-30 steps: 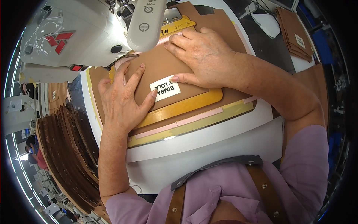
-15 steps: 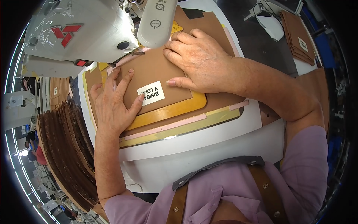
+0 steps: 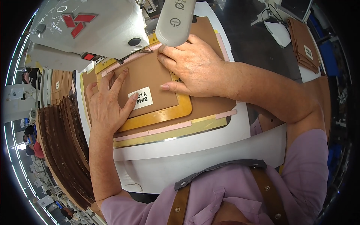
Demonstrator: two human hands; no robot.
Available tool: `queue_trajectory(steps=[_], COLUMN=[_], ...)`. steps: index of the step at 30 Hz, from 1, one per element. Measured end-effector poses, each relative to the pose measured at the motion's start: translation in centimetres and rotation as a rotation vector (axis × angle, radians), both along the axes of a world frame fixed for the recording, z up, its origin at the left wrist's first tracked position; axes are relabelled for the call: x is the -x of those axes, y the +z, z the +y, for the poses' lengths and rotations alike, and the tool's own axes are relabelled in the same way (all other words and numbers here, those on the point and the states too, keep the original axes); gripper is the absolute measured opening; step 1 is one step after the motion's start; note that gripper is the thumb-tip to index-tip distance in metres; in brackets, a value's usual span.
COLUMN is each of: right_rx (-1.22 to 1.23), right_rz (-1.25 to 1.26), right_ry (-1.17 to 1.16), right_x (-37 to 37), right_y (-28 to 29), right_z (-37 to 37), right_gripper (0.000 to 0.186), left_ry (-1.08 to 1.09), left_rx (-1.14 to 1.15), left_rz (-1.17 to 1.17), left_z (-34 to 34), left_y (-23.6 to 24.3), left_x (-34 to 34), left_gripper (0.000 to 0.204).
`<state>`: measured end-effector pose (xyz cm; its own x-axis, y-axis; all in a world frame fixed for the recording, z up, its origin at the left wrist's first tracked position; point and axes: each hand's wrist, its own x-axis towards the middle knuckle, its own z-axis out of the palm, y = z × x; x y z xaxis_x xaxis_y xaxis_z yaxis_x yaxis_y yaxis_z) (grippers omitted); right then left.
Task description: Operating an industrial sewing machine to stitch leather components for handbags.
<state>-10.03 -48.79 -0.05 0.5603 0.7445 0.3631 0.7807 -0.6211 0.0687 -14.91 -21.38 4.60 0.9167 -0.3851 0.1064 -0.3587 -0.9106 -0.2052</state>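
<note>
A brown rectangular panel [image 3: 146,73] with a white label [image 3: 144,101] lies inside a yellow frame [image 3: 165,113]. The frame rests on a larger brown sheet [image 3: 210,107] edged with pink and pale yellow strips [image 3: 170,127]. My left hand [image 3: 107,108] lies with fingers spread over the panel's left side, its thumb on the label. Across the right part, my right hand [image 3: 198,67] presses down with bent fingers on the panel near the frame, thumb stretched out. Neither hand grasps anything. Above the panel's far edge sits the needle area of a white sewing machine [image 3: 90,26].
A rounded grey-white device [image 3: 174,28] hangs close above my right fingers. Stacked dark brown pieces [image 3: 65,146] stand at the left. More brown panels [image 3: 303,45] lie at the far right, near a white cloth [image 3: 277,33]. White sheeting [image 3: 202,144] covers the near table.
The yellow frame, panel and strip-edged sheet have slid left and slightly toward me under the machine. Both hands moved along with them, still lying on the panel.
</note>
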Motion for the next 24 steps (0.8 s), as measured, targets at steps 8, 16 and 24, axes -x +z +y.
queue_trajectory(steps=[8,16,24], right_rx=[-0.19,-0.366,-0.395], right_rz=[0.05,0.0,0.009], right_ry=[0.092,0.189,0.291], right_x=[0.2,0.2,0.0], right_y=[-0.8,-0.6,-0.4], right_z=[-0.2,2.2,3.6], right_gripper=[0.055,0.034,0.03], left_ry=[-0.024,-0.298,-0.312], left_rx=[0.013,0.387,0.49], left_rz=[-0.054,-0.02,0.016], left_z=[-3.5,-2.7,-1.6], left_y=[-0.6,-2.1,-2.8], left_x=[-1.0,-2.5,-3.1], left_gripper=[0.059,0.054,0.059])
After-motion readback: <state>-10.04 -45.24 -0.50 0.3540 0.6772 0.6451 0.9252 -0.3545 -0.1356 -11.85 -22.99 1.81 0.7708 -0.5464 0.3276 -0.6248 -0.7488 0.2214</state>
